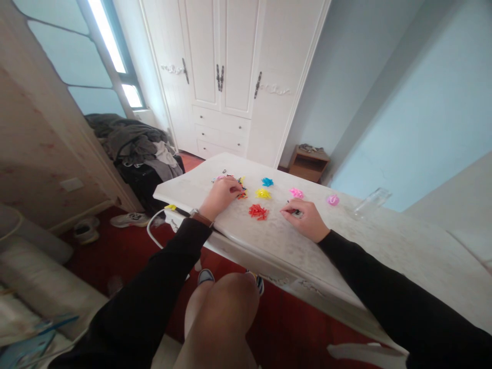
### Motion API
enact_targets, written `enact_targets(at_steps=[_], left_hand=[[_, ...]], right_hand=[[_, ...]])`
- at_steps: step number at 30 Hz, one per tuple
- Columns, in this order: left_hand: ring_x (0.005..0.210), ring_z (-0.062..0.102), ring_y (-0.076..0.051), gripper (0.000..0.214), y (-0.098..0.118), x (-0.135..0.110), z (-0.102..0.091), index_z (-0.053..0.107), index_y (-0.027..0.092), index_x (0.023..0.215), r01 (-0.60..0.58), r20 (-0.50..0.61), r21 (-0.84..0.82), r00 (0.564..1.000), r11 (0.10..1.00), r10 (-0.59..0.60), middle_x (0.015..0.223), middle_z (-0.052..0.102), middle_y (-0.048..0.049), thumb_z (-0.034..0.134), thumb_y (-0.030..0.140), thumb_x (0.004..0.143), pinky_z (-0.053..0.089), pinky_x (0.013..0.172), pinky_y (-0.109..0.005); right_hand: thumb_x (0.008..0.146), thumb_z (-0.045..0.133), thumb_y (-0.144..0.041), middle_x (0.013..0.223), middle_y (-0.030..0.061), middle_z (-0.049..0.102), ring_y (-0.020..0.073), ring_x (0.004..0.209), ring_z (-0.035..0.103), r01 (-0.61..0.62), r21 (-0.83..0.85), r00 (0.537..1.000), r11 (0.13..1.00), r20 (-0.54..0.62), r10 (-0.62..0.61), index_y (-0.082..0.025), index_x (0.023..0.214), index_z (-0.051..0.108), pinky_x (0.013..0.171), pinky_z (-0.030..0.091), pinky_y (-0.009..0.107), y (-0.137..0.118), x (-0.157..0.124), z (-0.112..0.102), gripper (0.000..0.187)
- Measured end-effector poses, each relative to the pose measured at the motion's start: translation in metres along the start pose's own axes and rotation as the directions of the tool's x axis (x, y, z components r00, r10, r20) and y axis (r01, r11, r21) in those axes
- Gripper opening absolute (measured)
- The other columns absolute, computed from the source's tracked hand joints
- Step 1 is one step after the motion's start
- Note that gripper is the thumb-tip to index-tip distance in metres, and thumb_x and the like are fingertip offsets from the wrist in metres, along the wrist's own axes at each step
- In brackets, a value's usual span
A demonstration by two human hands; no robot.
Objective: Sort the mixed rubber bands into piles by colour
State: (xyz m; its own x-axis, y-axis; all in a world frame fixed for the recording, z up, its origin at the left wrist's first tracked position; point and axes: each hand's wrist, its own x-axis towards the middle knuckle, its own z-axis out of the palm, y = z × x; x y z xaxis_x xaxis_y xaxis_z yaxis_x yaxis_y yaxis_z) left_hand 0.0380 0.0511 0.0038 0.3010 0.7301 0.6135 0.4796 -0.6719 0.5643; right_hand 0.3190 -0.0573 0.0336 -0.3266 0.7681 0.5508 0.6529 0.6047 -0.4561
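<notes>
Small heaps of coloured pieces lie sorted on a white table (269, 241): a red heap (258, 211), a yellow heap (263, 193), a blue heap (267, 182), a pink heap (296, 193) and a pink ring-like thing (332, 200). My left hand (220, 197) rests with curled fingers over a mixed heap (241, 190) at the table's far left, pinching among the pieces. My right hand (305, 219) lies right of the red heap, fingers closed on a small dark and red piece (295, 210).
A clear glass (372, 202) lies on its side at the table's right. A white wardrobe (230, 77) stands behind, with a small wooden stand (308, 163) beside it. Clothes (134, 146) are piled at left. My knee (226, 307) is below the table edge, above red floor.
</notes>
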Motion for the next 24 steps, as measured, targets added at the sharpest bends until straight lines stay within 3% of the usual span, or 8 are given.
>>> enact_targets(at_steps=[4,12,18,24], left_hand=[[0.087,0.071,-0.021,0.015,-0.0023,0.0005,0.0015,0.078,0.020,0.073,-0.025,0.000,0.022,1.000,0.999,0.025,0.085,0.077,-0.0061,0.066,0.010,0.078,0.056,0.088,-0.034],[0.086,0.071,-0.020,0.012,0.0048,-0.0011,-0.0041,0.079,0.018,0.079,0.017,-0.116,0.021,0.993,1.000,-0.015,0.088,0.076,-0.0073,0.067,0.017,0.082,0.056,0.083,-0.031],[0.082,0.071,-0.018,0.016,0.0053,-0.0013,-0.0043,0.079,0.018,0.078,0.071,-0.262,0.015,0.963,0.997,-0.064,0.090,0.077,-0.0062,0.064,0.014,0.082,0.056,0.078,-0.028],[0.075,0.070,-0.017,0.013,0.0067,-0.0013,-0.0073,0.079,0.018,0.076,0.137,-0.337,0.004,0.933,0.991,-0.128,0.086,0.078,-0.0059,0.066,0.014,0.079,0.057,0.076,-0.028]], right_hand=[[0.086,0.066,-0.021,0.073,0.0040,0.074,0.0185,0.070,0.066,-0.006,0.002,1.000,1.000,-0.002,0.006,-0.021,0.073,0.074,0.069,0.054,0.032,0.0009,-0.0003,0.0005,0.015],[0.086,0.065,-0.020,0.074,0.0040,0.074,0.0179,0.069,0.066,0.008,-0.002,1.000,1.000,-0.001,-0.008,-0.021,0.074,0.074,0.069,0.053,0.031,0.0024,-0.0001,0.0006,0.014],[0.085,0.066,-0.018,0.073,0.0037,0.073,0.0178,0.069,0.066,0.001,-0.004,1.000,1.000,-0.013,-0.001,-0.020,0.075,0.074,0.068,0.053,0.031,0.0037,-0.0013,0.0013,0.013],[0.085,0.065,-0.016,0.074,0.0038,0.074,0.0179,0.070,0.067,0.025,0.013,1.000,1.000,-0.007,-0.025,-0.020,0.075,0.074,0.068,0.054,0.031,0.0034,-0.0018,0.0024,0.014]])
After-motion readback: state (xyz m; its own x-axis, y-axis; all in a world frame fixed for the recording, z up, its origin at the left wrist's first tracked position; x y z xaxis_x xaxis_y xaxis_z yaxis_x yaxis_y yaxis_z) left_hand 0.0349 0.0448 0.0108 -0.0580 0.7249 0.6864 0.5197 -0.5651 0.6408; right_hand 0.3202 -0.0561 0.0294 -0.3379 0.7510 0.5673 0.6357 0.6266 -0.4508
